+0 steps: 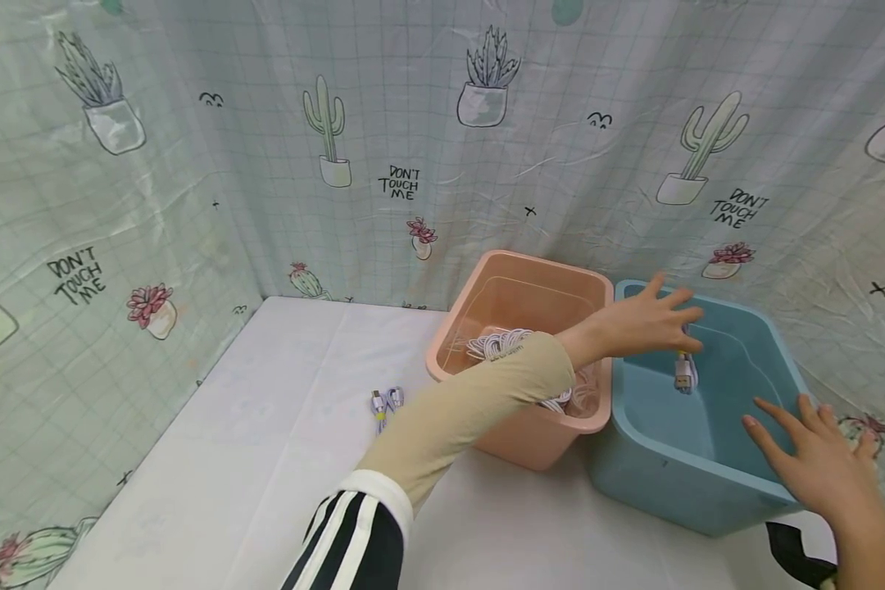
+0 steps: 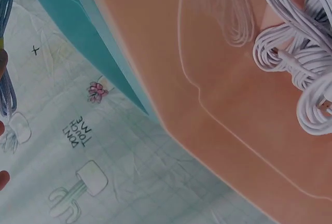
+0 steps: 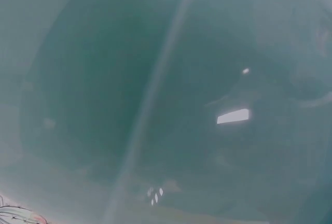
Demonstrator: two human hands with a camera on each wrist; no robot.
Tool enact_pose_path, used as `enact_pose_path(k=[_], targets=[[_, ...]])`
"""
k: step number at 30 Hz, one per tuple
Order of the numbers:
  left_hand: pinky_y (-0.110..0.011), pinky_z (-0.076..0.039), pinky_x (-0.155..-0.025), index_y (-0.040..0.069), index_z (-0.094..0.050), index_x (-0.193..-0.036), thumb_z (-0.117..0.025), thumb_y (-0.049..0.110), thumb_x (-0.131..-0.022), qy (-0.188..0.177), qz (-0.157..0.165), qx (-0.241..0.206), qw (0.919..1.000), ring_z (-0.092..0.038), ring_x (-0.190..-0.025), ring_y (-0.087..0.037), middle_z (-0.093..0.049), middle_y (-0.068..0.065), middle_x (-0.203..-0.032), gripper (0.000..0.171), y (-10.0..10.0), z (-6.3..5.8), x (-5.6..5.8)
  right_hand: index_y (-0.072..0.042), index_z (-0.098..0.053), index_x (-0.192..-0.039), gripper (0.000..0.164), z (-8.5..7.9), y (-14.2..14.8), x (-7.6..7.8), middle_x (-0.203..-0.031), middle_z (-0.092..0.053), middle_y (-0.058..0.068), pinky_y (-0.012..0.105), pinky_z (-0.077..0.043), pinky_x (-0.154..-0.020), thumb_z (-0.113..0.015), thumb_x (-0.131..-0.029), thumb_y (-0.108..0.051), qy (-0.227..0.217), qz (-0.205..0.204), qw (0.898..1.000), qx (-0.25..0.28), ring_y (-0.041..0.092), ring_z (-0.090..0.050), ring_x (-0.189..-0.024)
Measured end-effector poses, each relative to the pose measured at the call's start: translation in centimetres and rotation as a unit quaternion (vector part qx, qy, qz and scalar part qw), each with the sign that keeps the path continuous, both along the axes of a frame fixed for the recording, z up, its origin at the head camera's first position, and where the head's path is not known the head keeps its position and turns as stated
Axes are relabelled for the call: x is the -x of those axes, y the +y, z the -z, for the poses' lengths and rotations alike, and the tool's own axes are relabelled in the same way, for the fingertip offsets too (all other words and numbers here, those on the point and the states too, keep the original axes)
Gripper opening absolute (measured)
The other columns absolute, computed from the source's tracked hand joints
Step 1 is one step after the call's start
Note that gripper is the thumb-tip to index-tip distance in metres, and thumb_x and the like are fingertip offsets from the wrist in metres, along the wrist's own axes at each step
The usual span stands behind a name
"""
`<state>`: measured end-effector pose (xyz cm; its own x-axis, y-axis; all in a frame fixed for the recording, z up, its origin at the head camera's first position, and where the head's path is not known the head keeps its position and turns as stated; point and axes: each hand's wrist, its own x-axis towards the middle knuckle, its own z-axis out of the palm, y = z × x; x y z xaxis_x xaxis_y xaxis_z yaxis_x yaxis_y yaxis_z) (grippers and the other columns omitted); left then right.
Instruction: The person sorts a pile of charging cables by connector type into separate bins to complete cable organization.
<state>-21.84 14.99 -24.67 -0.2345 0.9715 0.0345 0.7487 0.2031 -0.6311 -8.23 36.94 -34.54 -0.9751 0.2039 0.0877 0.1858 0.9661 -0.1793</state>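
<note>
My left hand reaches over the blue bin, its fingers spread. Between thumb and forefinger it pinches a bundled USB cable, which hangs plug down inside the bin. In the left wrist view, the looped cable with its yellow tie shows at the left edge beside the fingertips. My right hand is at the bin's near right rim, fingers apart, holding nothing. The right wrist view shows a blurred blue-green bin wall.
A pink bin stands against the blue one, under my left forearm, with several white coiled cables inside. Another tied cable lies on the white table left of it. A cactus-print curtain hangs behind.
</note>
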Motion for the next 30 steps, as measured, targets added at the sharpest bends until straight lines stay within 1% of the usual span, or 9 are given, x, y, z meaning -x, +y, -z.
enact_pose_path(k=[3, 8, 11, 14, 20, 24, 28, 30], targets=[[-0.05, -0.02, -0.107, 0.043, -0.034, -0.131, -0.029, 0.021, -0.097, 0.001, 0.0, 0.001, 1.0, -0.02, -0.136, -0.026, -0.028, 0.002, -0.143, 0.04, 1.2, 0.3, 0.0, 0.0, -0.028, -0.135, 0.072, 0.0, 0.0, -0.1, -0.138, 0.003, 0.038, 0.072, 0.014, -0.089, -0.027, -0.09, -0.056, 0.004, 0.0, 1.0, -0.001, 0.055, 0.009, -0.125], [-0.051, -0.019, -0.108, 0.043, -0.034, -0.132, -0.029, 0.027, -0.097, 0.008, 0.014, 0.011, 0.9998, -0.02, -0.136, -0.026, -0.028, 0.003, -0.144, 0.039, 2.9, 0.8, -0.3, 0.0, -0.028, -0.135, 0.071, 0.0, 0.0, -0.1, -0.138, 0.002, 0.038, 0.072, 0.014, -0.089, -0.028, -0.091, -0.056, 0.006, -0.002, 1.0, -0.002, 0.055, 0.008, -0.125], [-0.052, -0.017, -0.108, 0.043, -0.033, -0.133, -0.029, 0.025, -0.097, 0.01, 0.015, 0.022, 0.9996, -0.018, -0.136, -0.026, -0.026, 0.003, -0.145, 0.04, 3.6, 1.0, -0.4, 0.0, -0.029, -0.135, 0.071, -0.1, -0.2, 0.0, -0.138, 0.002, 0.038, 0.072, 0.015, -0.089, -0.028, -0.091, -0.055, 0.007, -0.005, 1.0, 0.0, 0.055, 0.008, -0.125], [-0.053, -0.015, -0.108, 0.043, -0.032, -0.133, -0.029, 0.022, -0.098, 0.018, 0.009, 0.027, 0.9994, -0.016, -0.137, -0.026, -0.024, 0.003, -0.146, 0.041, 4.3, 1.1, -0.3, 0.0, -0.029, -0.134, 0.07, -0.2, -0.3, 0.0, -0.137, 0.001, 0.038, 0.072, 0.015, -0.088, -0.029, -0.091, -0.055, 0.009, -0.009, 1.0, 0.002, 0.055, 0.008, -0.125], [-0.054, -0.014, -0.108, 0.043, -0.032, -0.133, -0.029, 0.023, -0.097, 0.019, -0.006, 0.026, 0.9995, -0.015, -0.137, -0.026, -0.024, 0.003, -0.146, 0.041, 4.9, 1.3, 0.1, 0.001, -0.03, -0.134, 0.071, -0.1, -0.3, 0.0, -0.137, 0.001, 0.039, 0.073, 0.014, -0.088, -0.029, -0.091, -0.055, 0.01, -0.006, 1.0, 0.0, 0.056, 0.007, -0.125], [-0.055, -0.012, -0.108, 0.043, -0.032, -0.133, -0.03, 0.022, -0.098, 0.017, -0.009, 0.023, 0.9995, -0.015, -0.137, -0.026, -0.023, 0.003, -0.146, 0.042, 5.0, 1.6, 0.2, 0.0, -0.03, -0.134, 0.07, -0.1, -0.2, 0.0, -0.137, 0.001, 0.039, 0.073, 0.013, -0.088, -0.029, -0.091, -0.055, 0.01, -0.006, 1.0, 0.0, 0.055, 0.008, -0.125], [-0.054, -0.013, -0.108, 0.043, -0.028, -0.135, -0.03, 0.021, -0.098, 0.02, -0.008, 0.021, 0.9996, -0.014, -0.138, -0.026, -0.022, 0.002, -0.146, 0.043, 5.0, 1.8, 0.2, 0.0, -0.029, -0.134, 0.07, 0.0, -0.1, -0.2, -0.137, 0.001, 0.038, 0.072, 0.014, -0.088, -0.029, -0.091, -0.054, 0.008, -0.008, 1.0, 0.0, 0.055, 0.009, -0.125], [-0.053, -0.013, -0.109, 0.042, -0.024, -0.137, -0.03, 0.02, -0.098, 0.017, -0.012, 0.026, 0.9994, -0.012, -0.138, -0.026, -0.02, 0.002, -0.147, 0.045, 4.9, 1.7, 0.2, 0.0, -0.029, -0.135, 0.07, -0.1, -0.1, -0.2, -0.137, 0.002, 0.038, 0.072, 0.015, -0.088, -0.028, -0.091, -0.054, 0.006, -0.007, 1.0, -0.001, 0.055, 0.009, -0.125]])
